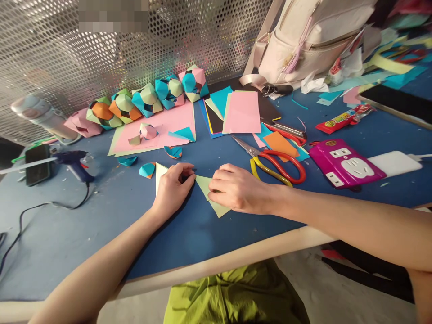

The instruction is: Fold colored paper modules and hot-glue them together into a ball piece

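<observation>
A pale green sheet of paper (216, 206) lies on the blue table (111, 211), partly folded into a point. My left hand (174, 185) presses its curled fingers on the paper's left part, where a corner (159, 173) sticks out. My right hand (236, 189) rests with bent fingers pressed on the right part of the same sheet. Both hands pinch down along the fold between them. Red-handled scissors (276, 164) lie just beyond my right hand.
A row of folded paper balls (145, 101) lines the perforated metal wall. Pink sheets (241, 112), coloured scraps, a glue gun (72, 162), a phone (37, 164), a magenta power strip (344, 164) and a beige backpack (310, 36) lie around.
</observation>
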The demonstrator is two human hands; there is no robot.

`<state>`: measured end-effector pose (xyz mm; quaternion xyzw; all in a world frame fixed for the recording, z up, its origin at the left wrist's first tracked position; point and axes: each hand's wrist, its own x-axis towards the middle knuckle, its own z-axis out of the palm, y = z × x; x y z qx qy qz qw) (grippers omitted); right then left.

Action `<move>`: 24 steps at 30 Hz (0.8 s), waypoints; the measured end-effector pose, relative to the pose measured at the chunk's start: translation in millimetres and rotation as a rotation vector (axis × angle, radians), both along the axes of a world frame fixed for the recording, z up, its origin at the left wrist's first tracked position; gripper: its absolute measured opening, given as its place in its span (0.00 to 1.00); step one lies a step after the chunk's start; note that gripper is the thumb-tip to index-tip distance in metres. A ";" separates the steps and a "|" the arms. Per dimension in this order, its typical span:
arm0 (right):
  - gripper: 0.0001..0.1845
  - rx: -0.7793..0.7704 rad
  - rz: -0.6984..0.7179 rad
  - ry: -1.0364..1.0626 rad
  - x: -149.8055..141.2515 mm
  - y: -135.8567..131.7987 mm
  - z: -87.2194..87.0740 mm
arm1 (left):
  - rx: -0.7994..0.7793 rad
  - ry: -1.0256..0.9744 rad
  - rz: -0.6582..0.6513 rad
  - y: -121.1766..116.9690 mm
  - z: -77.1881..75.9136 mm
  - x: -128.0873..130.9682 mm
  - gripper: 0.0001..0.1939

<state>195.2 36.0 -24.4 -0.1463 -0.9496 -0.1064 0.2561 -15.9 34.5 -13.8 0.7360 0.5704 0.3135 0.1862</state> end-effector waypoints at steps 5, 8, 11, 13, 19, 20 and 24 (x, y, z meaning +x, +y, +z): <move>0.12 -0.002 -0.002 -0.019 0.0 -1.3 2.8 | 0.009 0.015 -0.007 -0.1 -0.4 0.1 0.09; 0.13 -0.013 0.008 -0.037 0.0 -1.2 5.2 | 0.014 0.021 -0.008 0.0 -1.3 -0.5 0.10; 0.13 -0.016 0.009 -0.049 -0.1 -1.2 6.3 | 0.020 0.026 -0.015 0.4 -2.2 -1.3 0.10; 0.13 -0.015 0.002 -0.056 0.0 -1.5 6.7 | 0.022 0.032 -0.017 0.4 -2.3 -1.4 0.10; 0.14 0.014 -0.009 -0.072 1.3 -2.8 9.3 | 0.024 0.045 -0.010 -0.3 -0.3 0.1 0.10; 0.14 0.023 -0.009 -0.070 1.6 -2.8 9.8 | 0.023 0.046 -0.010 -0.4 -0.1 0.3 0.10; 0.14 0.050 -0.010 -0.077 2.0 -2.7 11.6 | 0.022 0.052 -0.007 -0.4 0.1 0.5 0.10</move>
